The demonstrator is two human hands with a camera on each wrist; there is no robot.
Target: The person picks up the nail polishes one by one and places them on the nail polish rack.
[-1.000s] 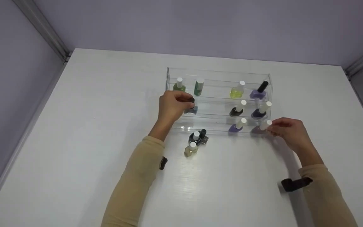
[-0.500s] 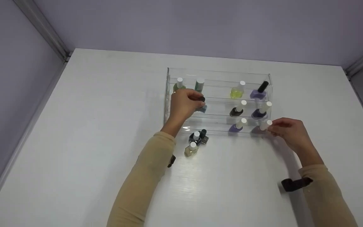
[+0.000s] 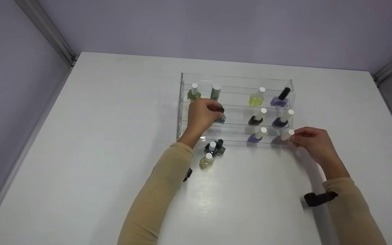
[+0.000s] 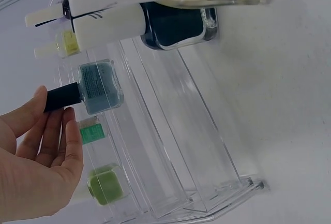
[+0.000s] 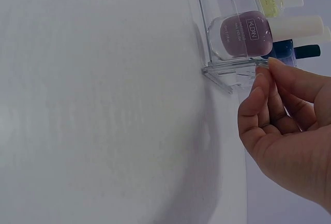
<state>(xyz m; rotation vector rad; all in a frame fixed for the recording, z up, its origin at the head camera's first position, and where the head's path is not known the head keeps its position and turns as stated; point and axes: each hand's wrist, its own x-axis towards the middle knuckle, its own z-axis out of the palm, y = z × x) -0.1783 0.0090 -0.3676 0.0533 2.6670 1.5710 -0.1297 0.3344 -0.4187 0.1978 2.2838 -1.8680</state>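
My left hand [image 3: 201, 114] pinches the black cap of a blue-grey nail polish bottle [image 4: 101, 87] between thumb and fingers. It holds the bottle at the middle tier of a clear stepped display rack [image 3: 235, 132], in front of the green bottle with a white cap [image 3: 215, 92]. At the rack's right end, my right hand [image 3: 313, 141] pinches the edge of the side panel with thumb and forefinger. Right beside those fingertips stands a mauve nail polish bottle [image 5: 247, 35] with a white cap, on the front tier.
On the rack's right side stand several more bottles, among them a yellow one [image 3: 255, 100] and a purple one [image 3: 254, 137]. Before the rack, a cream bottle [image 3: 206, 161] stands close to a dark white-capped bottle [image 3: 211, 148] and a black-capped one [image 3: 220, 149].
My left hand has moved right along the middle tier with the blue-grey nail polish bottle, most of it in the first half second. My right hand stays at the rack's side.
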